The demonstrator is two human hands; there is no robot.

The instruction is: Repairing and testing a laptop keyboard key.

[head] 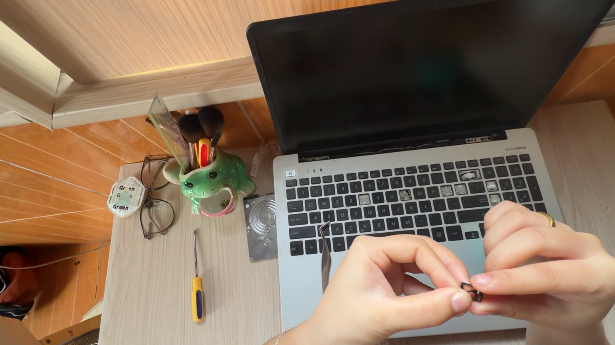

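While we leaned over the laptop [414,204], our left hand [371,296] and right hand [549,273] met above its front edge, both pinched shut on a small black key cap [472,291] held between the fingertips. Just beyond our knuckles lay the keyboard [413,200], several keys missing. Tweezers [325,255] rested just beyond our left hand, and farther left lay a yellow screwdriver [195,281], a metal plate [261,227], a frog cup [210,183] and glasses [154,208]
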